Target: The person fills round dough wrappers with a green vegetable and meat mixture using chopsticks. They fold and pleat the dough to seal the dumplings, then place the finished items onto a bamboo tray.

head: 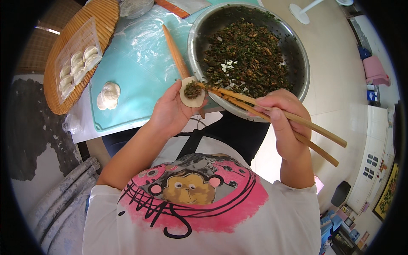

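Observation:
A round dumpling wrapper [198,101] lies across the fingers of my left hand [169,111]. On it sits a small mound of dark green and brown filling [192,90]. My right hand [283,121] grips a pair of wooden chopsticks [314,127], whose tips reach the wrapper's edge beside the filling. Under the chopsticks stands a large steel basin [302,68] holding a heap of chopped filling [245,57] with a few white bits. A wooden rolling pin [175,52] rests on the mat left of the basin, its lower part hidden behind my left hand and the wrapper.
Several wrappers [109,95] lie overlapped on the floured turquoise mat [137,83]. At the left, a round woven tray [52,86] carries a clear plastic box [92,28] with several folded dumplings [78,65]. A cleaver [191,4] lies at the mat's far edge.

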A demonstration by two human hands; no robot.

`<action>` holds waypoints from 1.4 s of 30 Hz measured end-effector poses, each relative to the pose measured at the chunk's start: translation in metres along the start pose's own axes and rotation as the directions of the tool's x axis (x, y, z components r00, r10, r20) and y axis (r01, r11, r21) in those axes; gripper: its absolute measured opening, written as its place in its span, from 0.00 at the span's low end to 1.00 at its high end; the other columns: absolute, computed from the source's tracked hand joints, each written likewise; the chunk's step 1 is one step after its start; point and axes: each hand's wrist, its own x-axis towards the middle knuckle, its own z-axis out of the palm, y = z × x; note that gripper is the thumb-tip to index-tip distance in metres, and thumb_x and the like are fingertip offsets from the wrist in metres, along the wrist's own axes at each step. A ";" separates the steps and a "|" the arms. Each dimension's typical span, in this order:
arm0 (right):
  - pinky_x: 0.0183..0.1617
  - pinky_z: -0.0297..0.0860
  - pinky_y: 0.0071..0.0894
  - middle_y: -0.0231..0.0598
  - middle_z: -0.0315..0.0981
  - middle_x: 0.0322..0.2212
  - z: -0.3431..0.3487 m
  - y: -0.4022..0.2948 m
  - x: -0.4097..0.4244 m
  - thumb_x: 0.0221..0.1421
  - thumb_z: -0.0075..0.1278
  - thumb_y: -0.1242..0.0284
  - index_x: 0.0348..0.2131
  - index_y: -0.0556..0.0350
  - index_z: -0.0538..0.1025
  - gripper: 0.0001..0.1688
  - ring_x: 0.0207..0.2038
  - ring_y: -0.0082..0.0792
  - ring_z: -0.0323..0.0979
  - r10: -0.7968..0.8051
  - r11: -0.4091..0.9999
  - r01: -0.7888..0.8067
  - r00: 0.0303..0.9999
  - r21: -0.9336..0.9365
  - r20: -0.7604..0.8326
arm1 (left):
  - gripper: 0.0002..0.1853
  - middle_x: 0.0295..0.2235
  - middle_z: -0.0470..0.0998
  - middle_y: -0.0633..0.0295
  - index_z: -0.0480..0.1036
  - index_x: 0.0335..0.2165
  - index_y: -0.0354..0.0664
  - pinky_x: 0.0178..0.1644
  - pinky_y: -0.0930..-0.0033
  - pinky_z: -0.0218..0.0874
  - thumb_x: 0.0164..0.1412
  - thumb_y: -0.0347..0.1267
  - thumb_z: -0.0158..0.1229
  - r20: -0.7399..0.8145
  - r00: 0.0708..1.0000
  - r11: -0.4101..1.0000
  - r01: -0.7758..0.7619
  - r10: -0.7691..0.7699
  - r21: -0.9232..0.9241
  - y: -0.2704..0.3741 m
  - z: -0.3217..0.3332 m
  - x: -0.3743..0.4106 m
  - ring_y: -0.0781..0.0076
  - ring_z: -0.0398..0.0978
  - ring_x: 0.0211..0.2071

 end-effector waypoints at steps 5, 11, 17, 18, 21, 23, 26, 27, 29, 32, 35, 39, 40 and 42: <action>0.35 0.68 0.24 0.42 0.69 0.25 0.006 -0.006 -0.002 0.57 0.37 0.76 0.35 0.68 0.69 0.12 0.29 0.30 0.70 0.192 0.946 -0.148 0.973 0.289 -0.129 | 0.24 0.46 0.66 0.50 0.58 0.48 0.33 0.52 0.58 0.58 0.64 0.41 0.30 0.008 1.000 0.997 0.010 -0.010 -0.078 -0.001 -0.005 -0.003 0.56 0.66 0.47; 0.31 0.74 0.33 0.45 0.70 0.23 -0.008 0.009 -0.003 0.59 0.38 0.69 0.34 0.66 0.67 0.15 0.26 0.35 0.72 0.256 0.855 -0.087 0.928 0.512 -0.269 | 0.25 0.47 0.65 0.47 0.57 0.49 0.31 0.50 0.59 0.61 0.64 0.42 0.28 0.006 1.000 0.994 0.017 -0.016 -0.111 0.002 -0.010 -0.007 0.55 0.66 0.47; 0.28 0.73 0.23 0.40 0.70 0.24 -0.028 0.048 -0.002 0.56 0.44 0.71 0.32 0.63 0.72 0.11 0.25 0.27 0.71 0.443 0.882 -0.463 0.760 0.082 -0.476 | 0.26 0.47 0.65 0.46 0.57 0.48 0.29 0.49 0.61 0.63 0.64 0.41 0.27 -0.029 0.999 0.995 0.022 -0.024 -0.094 0.005 -0.011 -0.019 0.56 0.66 0.47; 0.28 0.73 0.23 0.39 0.69 0.24 -0.026 0.051 -0.004 0.56 0.44 0.70 0.33 0.63 0.72 0.12 0.25 0.26 0.70 0.465 0.875 -0.471 0.756 0.109 -0.461 | 0.26 0.47 0.65 0.46 0.57 0.48 0.29 0.49 0.60 0.63 0.64 0.41 0.27 -0.027 0.999 0.996 0.024 -0.027 -0.088 0.004 -0.014 -0.021 0.56 0.66 0.47; 0.28 0.73 0.23 0.38 0.69 0.23 -0.020 0.053 -0.004 0.56 0.43 0.70 0.33 0.63 0.72 0.12 0.25 0.24 0.69 0.461 0.887 -0.414 0.759 0.205 -0.460 | 0.25 0.47 0.65 0.46 0.57 0.48 0.29 0.49 0.61 0.63 0.64 0.41 0.28 -0.043 0.999 0.998 0.026 -0.028 -0.051 0.006 -0.013 -0.022 0.56 0.66 0.47; 0.29 0.73 0.23 0.38 0.68 0.23 -0.015 0.056 -0.003 0.56 0.43 0.70 0.33 0.63 0.71 0.12 0.25 0.24 0.69 0.477 0.879 -0.416 0.757 0.235 -0.447 | 0.25 0.46 0.65 0.46 0.57 0.48 0.29 0.49 0.61 0.63 0.64 0.41 0.28 -0.053 0.998 0.998 0.036 -0.039 -0.057 0.004 -0.010 -0.021 0.56 0.66 0.47; 0.29 0.73 0.23 0.39 0.68 0.24 -0.015 0.068 0.000 0.57 0.42 0.70 0.33 0.63 0.71 0.13 0.26 0.26 0.70 0.540 0.841 -0.487 0.744 0.235 -0.393 | 0.25 0.46 0.65 0.46 0.58 0.47 0.30 0.49 0.60 0.63 0.64 0.41 0.28 -0.070 0.995 0.996 0.065 -0.068 -0.055 0.002 -0.006 -0.017 0.56 0.66 0.47; 0.29 0.73 0.23 0.39 0.68 0.24 -0.016 0.069 0.000 0.57 0.42 0.70 0.33 0.64 0.71 0.13 0.26 0.26 0.70 0.545 0.838 -0.493 0.749 0.233 -0.377 | 0.25 0.46 0.65 0.46 0.58 0.47 0.30 0.49 0.60 0.63 0.64 0.41 0.28 -0.070 0.995 0.997 0.066 -0.069 -0.049 0.002 -0.006 -0.017 0.56 0.66 0.47; 0.29 0.73 0.23 0.40 0.68 0.25 -0.018 0.068 0.001 0.57 0.42 0.69 0.33 0.64 0.71 0.13 0.26 0.27 0.70 0.555 0.832 -0.507 0.757 0.228 -0.344 | 0.25 0.46 0.66 0.46 0.58 0.47 0.30 0.48 0.60 0.64 0.64 0.41 0.28 -0.069 0.995 0.997 0.068 -0.070 -0.038 0.001 -0.005 -0.016 0.55 0.67 0.47; 0.31 0.74 0.27 0.40 0.68 0.24 -0.019 0.068 0.001 0.57 0.42 0.67 0.33 0.63 0.72 0.15 0.25 0.30 0.71 0.545 0.838 -0.498 0.775 0.222 -0.319 | 0.24 0.46 0.66 0.46 0.58 0.47 0.31 0.48 0.59 0.64 0.64 0.41 0.28 -0.077 0.994 0.995 0.080 -0.084 -0.059 -0.003 -0.004 -0.012 0.55 0.67 0.46; 0.31 0.74 0.26 0.40 0.68 0.25 -0.023 0.067 0.000 0.58 0.41 0.67 0.34 0.63 0.73 0.16 0.26 0.30 0.71 0.571 0.819 -0.515 0.775 0.253 -0.271 | 0.24 0.46 0.66 0.47 0.58 0.47 0.32 0.48 0.59 0.64 0.64 0.41 0.28 -0.064 0.993 0.994 0.099 -0.102 -0.051 -0.005 -0.005 -0.009 0.55 0.67 0.46; 0.30 0.73 0.25 0.39 0.69 0.24 -0.024 0.065 0.001 0.58 0.40 0.66 0.34 0.63 0.73 0.17 0.25 0.31 0.73 0.603 0.791 -0.534 0.762 0.297 -0.236 | 0.24 0.46 0.66 0.49 0.58 0.47 0.32 0.48 0.59 0.64 0.64 0.41 0.28 -0.075 0.991 0.994 0.106 -0.106 -0.015 -0.007 -0.003 -0.005 0.55 0.66 0.47; 0.30 0.72 0.24 0.39 0.69 0.24 -0.023 0.068 0.000 0.58 0.40 0.66 0.34 0.62 0.73 0.17 0.25 0.32 0.73 0.590 0.800 -0.516 0.769 0.306 -0.248 | 0.24 0.46 0.66 0.49 0.58 0.48 0.32 0.48 0.59 0.64 0.64 0.41 0.28 -0.079 0.991 0.994 0.109 -0.109 -0.007 -0.007 -0.004 -0.004 0.55 0.66 0.47; 0.29 0.72 0.24 0.39 0.69 0.24 -0.021 0.071 0.000 0.58 0.39 0.65 0.34 0.62 0.73 0.17 0.25 0.32 0.73 0.577 0.810 -0.501 0.776 0.306 -0.254 | 0.24 0.46 0.66 0.49 0.58 0.48 0.32 0.48 0.59 0.64 0.64 0.41 0.28 -0.080 0.990 0.994 0.114 -0.114 -0.001 -0.007 -0.004 -0.003 0.55 0.66 0.48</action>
